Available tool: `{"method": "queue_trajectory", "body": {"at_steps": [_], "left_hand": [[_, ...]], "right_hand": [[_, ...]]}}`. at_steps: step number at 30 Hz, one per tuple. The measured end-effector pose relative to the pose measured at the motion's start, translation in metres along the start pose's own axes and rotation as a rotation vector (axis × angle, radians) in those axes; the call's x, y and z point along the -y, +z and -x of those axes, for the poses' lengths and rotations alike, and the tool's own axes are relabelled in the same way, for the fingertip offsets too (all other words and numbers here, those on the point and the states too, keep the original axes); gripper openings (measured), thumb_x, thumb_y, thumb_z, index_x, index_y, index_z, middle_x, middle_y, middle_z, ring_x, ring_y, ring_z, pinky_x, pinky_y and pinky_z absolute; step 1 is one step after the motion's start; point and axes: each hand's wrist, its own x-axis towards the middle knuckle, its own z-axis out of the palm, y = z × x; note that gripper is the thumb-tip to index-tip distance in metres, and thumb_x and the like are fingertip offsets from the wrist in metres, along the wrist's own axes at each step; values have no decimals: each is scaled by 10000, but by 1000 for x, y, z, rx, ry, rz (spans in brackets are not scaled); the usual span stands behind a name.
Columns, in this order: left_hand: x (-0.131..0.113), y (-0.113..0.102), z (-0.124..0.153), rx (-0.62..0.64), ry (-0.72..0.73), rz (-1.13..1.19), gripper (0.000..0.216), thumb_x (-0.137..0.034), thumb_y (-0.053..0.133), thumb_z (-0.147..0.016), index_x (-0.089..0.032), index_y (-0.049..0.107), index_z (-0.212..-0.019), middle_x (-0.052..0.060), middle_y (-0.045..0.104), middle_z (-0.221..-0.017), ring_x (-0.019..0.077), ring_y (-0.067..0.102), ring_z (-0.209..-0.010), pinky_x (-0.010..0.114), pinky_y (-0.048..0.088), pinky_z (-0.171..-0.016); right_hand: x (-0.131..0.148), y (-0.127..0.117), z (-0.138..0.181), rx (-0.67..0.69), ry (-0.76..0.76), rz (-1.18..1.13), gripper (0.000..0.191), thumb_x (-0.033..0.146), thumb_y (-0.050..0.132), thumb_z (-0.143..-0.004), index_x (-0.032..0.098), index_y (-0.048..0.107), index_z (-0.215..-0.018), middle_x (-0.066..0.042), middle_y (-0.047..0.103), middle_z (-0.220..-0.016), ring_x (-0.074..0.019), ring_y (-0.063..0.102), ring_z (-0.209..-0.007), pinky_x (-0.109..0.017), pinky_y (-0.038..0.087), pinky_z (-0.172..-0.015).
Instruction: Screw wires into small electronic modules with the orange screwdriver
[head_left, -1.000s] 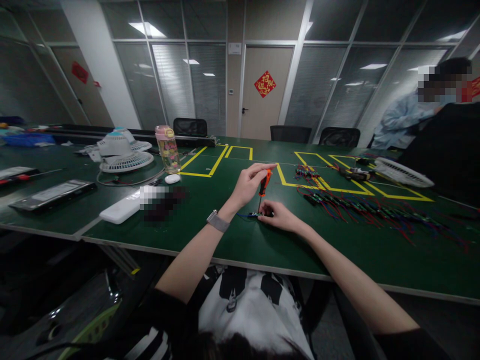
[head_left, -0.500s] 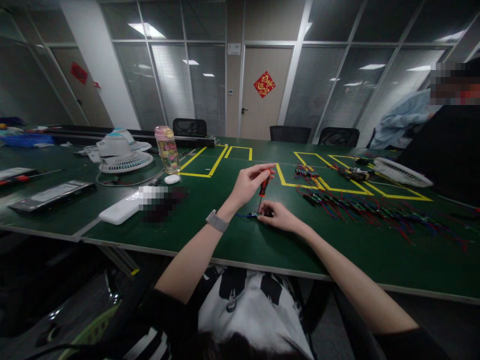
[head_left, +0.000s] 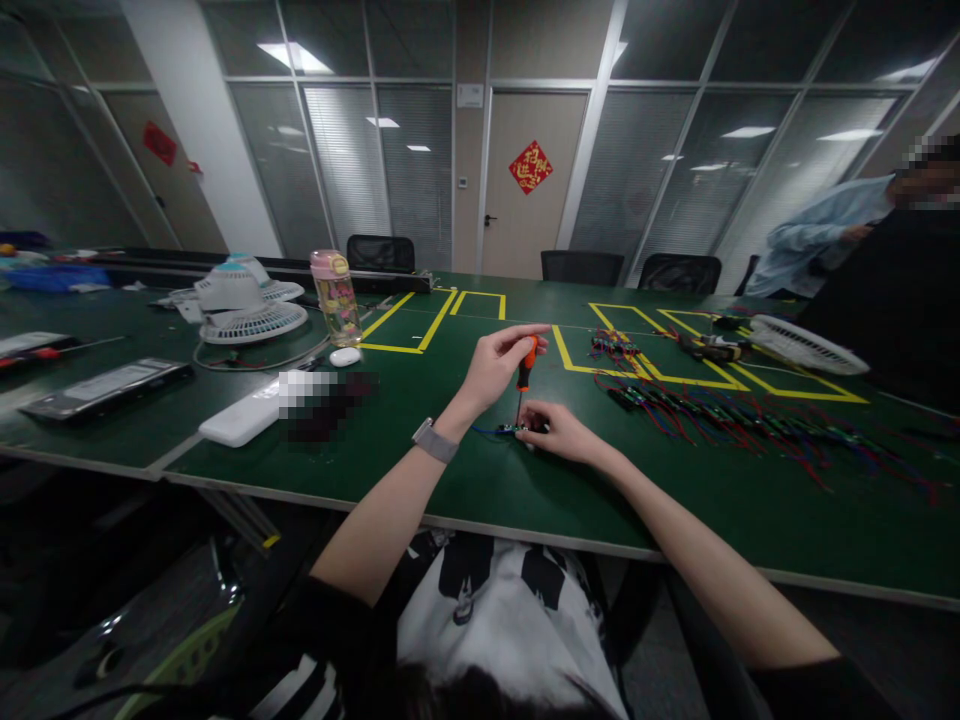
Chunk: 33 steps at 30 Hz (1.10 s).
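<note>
In the head view, the left hand (head_left: 499, 368) has its thumb and fingers closed round the handle of an orange-and-black screwdriver (head_left: 525, 374), with one finger reaching out over the handle's top. The screwdriver stands nearly upright, its long axis leaning slightly, with the tip down at a small circuit board (head_left: 506, 429) on the green table (head_left: 465, 490). Whether the tip is seated in anything is too small to tell.

The circuit board lies below the left hand and on its near side, its long axis running roughly left to right, and a blue wire (head_left: 486, 431) trails off its left end. The right hand (head_left: 562, 433) is nearer to it: that thumb and fingers are drawn together on its right end, seemingly pinching it, though the fingertips partly hide the hold.

Farther right lies a row of wired boards (head_left: 750, 424); to the left, beyond the wrist, is a white case (head_left: 240, 414).
</note>
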Motion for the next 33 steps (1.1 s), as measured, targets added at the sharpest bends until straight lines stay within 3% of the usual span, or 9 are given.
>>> {"method": "queue_trajectory", "body": {"at_steps": [5, 9, 13, 18, 21, 24, 28, 33], "left_hand": [[2, 0, 1, -58, 41, -114, 188, -197, 572, -805, -161, 711, -927, 40, 702, -832, 118, 624, -742, 227, 479, -686], [1, 1, 1, 48, 30, -42, 266, -208, 514, -854, -159, 674, -1061, 69, 709, -940, 148, 647, -863, 239, 491, -737], [-1, 3, 2, 134, 0, 31, 303, -214, 482, -881, -153, 636, -1134, 87, 695, -1005, 154, 659, -858, 253, 505, -729], [-3, 6, 7, 27, 94, -186, 252, -254, 634, -802, -182, 688, -1037, 50, 672, -910, 126, 618, -786, 248, 491, -735], [-3, 5, 7, -18, 161, -333, 246, -270, 587, -842, -219, 688, -1061, 39, 654, -920, 122, 597, -823, 243, 471, -763], [-3, 4, 6, 32, 117, -239, 290, -227, 471, -903, -201, 660, -1121, 61, 678, -994, 131, 626, -880, 244, 478, -775], [-2, 4, 5, 50, 41, -73, 290, -208, 488, -886, -152, 656, -1116, 94, 701, -1017, 146, 667, -847, 232, 507, -711], [-2, 3, 3, 30, 48, -94, 285, -176, 490, -880, -153, 655, -1112, 94, 698, -1061, 155, 666, -917, 256, 512, -794]], "right_hand": [[0, 1, 0, 1, 11, -6, 68, 221, 608, -758, 170, 575, -788, 28, 520, -661, -112, 471, -613, -222, 360, -584], [0, 1, 0, 0, 10, -17, 75, 226, 606, -761, 166, 568, -784, 27, 522, -658, -112, 468, -612, -222, 358, -581], [1, 0, 0, 0, 16, -17, 83, 241, 606, -766, 170, 565, -762, 28, 521, -647, -113, 460, -606, -225, 354, -576], [-2, 2, -1, 1, 32, -35, 98, 257, 617, -760, 164, 600, -789, 18, 546, -651, -121, 475, -605, -236, 365, -580], [-6, 3, -2, -2, 51, -42, 115, 266, 629, -752, 160, 616, -793, 12, 558, -653, -122, 485, -603, -240, 374, -581], [-10, 4, -3, -13, 66, -62, 133, 281, 645, -742, 158, 617, -784, 10, 566, -651, -122, 496, -603, -241, 385, -585], [-13, 5, -2, -25, 81, -92, 152, 293, 653, -743, 153, 621, -795, 2, 577, -671, -127, 507, -617, -247, 398, -594], [-13, 6, -2, -44, 87, -101, 156, 289, 654, -746, 148, 625, -807, -1, 582, -680, -127, 510, -618, -247, 399, -591]]}}
